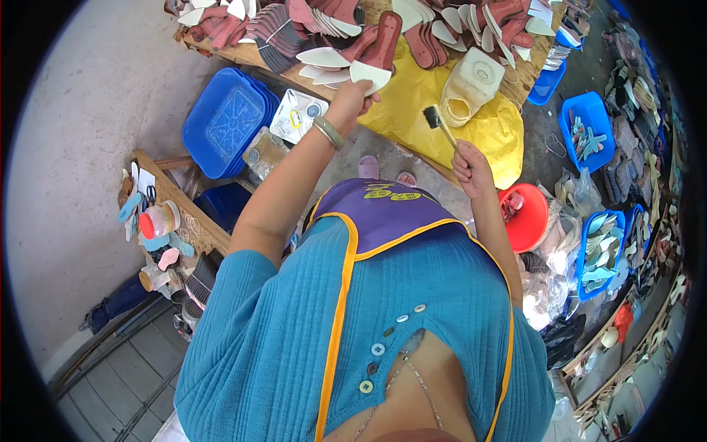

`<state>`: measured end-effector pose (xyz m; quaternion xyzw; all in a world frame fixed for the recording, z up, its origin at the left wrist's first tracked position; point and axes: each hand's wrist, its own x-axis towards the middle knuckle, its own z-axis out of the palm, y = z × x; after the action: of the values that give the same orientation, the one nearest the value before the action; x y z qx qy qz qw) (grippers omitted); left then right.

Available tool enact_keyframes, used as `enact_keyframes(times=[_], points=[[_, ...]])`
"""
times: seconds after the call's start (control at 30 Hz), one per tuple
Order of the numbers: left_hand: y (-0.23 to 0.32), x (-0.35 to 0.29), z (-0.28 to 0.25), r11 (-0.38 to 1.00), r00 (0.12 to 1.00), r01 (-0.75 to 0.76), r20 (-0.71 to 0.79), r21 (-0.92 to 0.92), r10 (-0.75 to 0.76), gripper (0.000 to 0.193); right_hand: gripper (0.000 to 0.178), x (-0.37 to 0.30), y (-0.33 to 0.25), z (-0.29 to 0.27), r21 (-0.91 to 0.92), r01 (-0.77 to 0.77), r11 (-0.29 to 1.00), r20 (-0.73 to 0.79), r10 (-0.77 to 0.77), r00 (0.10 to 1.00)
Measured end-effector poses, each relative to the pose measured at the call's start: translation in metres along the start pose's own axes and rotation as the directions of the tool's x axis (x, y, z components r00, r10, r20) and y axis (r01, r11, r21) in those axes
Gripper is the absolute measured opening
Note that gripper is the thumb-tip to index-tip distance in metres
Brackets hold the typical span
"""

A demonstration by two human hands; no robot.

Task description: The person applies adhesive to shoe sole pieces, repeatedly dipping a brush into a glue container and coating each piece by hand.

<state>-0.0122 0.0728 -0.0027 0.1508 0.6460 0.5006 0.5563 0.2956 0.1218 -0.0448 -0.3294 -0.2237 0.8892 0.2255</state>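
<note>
My left hand (352,104) pinches the white end of a reddish-brown shoe insole (385,46) at the near edge of the workbench. Beside it on the left lie more white-ended insoles (328,60), some stacked. In my right hand (473,171), fingers closed, is a brush (448,135) with a pale handle; its black bristles point up and to the left. The brush head is over a yellow sheet (405,99), apart from the insole. A whitish cut plastic jug (477,79) lies on that sheet, its round opening toward me.
Bundled insoles (274,37) line the back of the wooden bench (532,55). Stacked blue crates (228,121) and a white scale (296,114) sit below on the left. On the right are a red bucket (526,221) and blue baskets (589,132) holding shoe parts.
</note>
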Motion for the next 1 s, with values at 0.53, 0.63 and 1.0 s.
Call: enact_keyframes(times=[0.53,0.63,1.0], points=[[0.041,0.097,0.007,0.898,0.997,0.014,-0.058,-0.440,-0.043,0.018,0.021,-0.029,-0.020,-0.042,0.056,0.215,0.975,-0.163,-0.203,0.966],[0.035,0.093,0.000,0.897,0.996,0.064,-0.034,-0.436,-0.088,0.016,0.021,-0.027,-0.023,-0.043,0.053,0.211,0.976,-0.197,-0.197,0.961],[0.109,0.042,0.001,0.904,0.957,-0.148,0.290,0.402,0.027,0.026,0.021,-0.015,-0.022,-0.025,0.132,0.323,0.937,-0.350,-0.260,0.900]])
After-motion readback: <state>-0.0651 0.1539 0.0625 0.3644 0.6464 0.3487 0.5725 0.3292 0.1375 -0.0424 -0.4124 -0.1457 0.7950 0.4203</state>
